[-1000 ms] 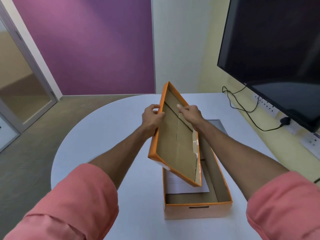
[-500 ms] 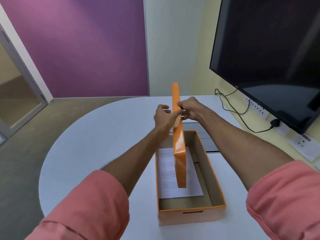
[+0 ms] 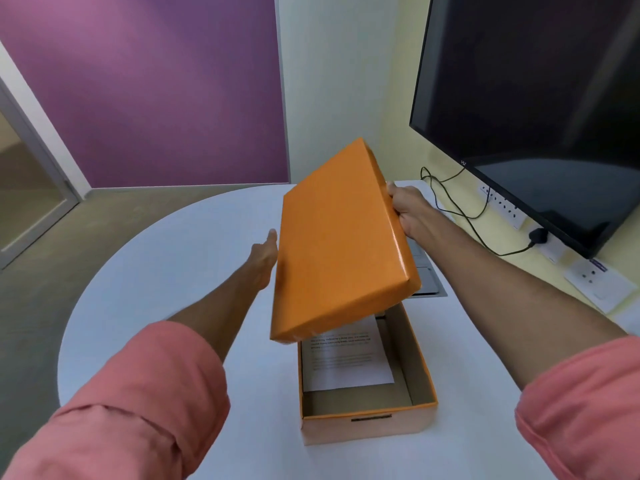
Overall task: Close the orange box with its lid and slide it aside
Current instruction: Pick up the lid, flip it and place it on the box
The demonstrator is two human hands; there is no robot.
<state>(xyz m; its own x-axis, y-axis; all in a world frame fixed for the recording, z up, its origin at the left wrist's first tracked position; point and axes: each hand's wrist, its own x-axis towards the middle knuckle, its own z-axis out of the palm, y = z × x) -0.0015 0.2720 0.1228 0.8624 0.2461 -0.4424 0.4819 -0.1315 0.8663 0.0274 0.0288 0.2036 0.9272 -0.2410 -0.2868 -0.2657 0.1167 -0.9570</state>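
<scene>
The orange box (image 3: 363,427) stands open on the white table, near me, with a printed sheet of paper (image 3: 346,368) lying inside. Its orange lid (image 3: 339,240) hangs tilted above the box's far half, top face towards me, near edge lowest. My right hand (image 3: 407,209) grips the lid's right long edge. My left hand (image 3: 266,254) is at the lid's left edge, mostly hidden behind it, thumb showing; its fingers appear to hold the lid from underneath.
A grey cable hatch (image 3: 427,282) is set into the round white table (image 3: 166,292) behind the box. A large dark screen (image 3: 540,109) hangs on the right wall, with black cables (image 3: 460,209) and sockets (image 3: 502,209) below it.
The lid has turned over from standing on edge to top face up, tilted over the box. My hands moved apart to its two long sides.
</scene>
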